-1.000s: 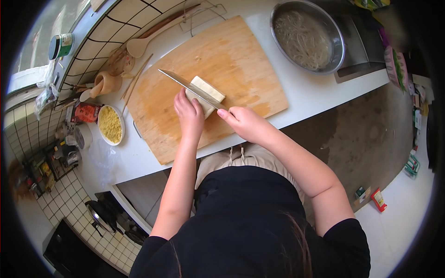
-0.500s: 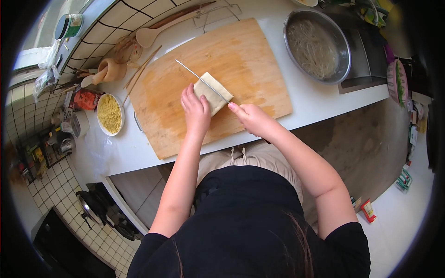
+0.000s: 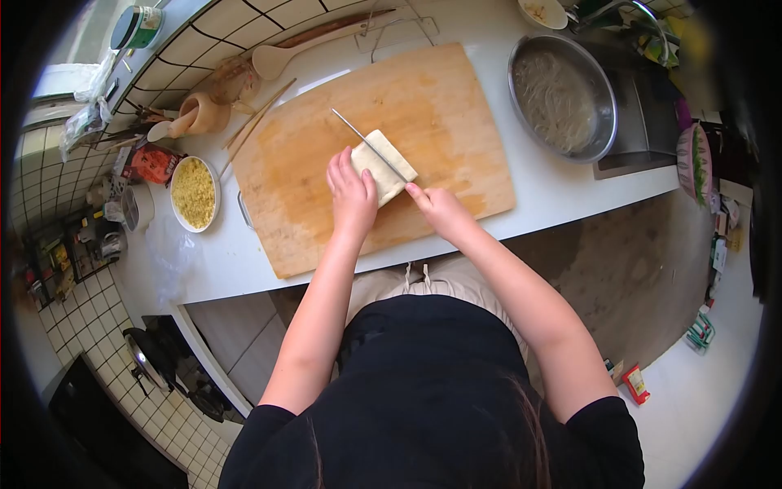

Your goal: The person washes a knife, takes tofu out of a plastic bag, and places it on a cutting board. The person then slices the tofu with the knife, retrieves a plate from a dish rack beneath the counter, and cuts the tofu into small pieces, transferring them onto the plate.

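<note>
A pale, rectangular block that looks like tofu lies on a wooden cutting board. My left hand holds its left side, thumb over the top and fingers along the edge. The handle of a knife is in my closed right hand, near the block's right corner. The thin knife blade crosses the block diagonally, its tip reaching past the far left side. How deep the edge sits in the block, I cannot tell. Most of the handle is hidden by my fingers.
Left of the board stand a bowl of yellow crumbly food and a pair of chopsticks. A metal basin of soaking noodles is at the right, beside the sink. A wooden mortar and a ladle lie along the tiled wall.
The whole view has shifted slightly. The knife tip sticks out a little less beyond the block, and both hands keep nearly the same places on the block and knife.
</note>
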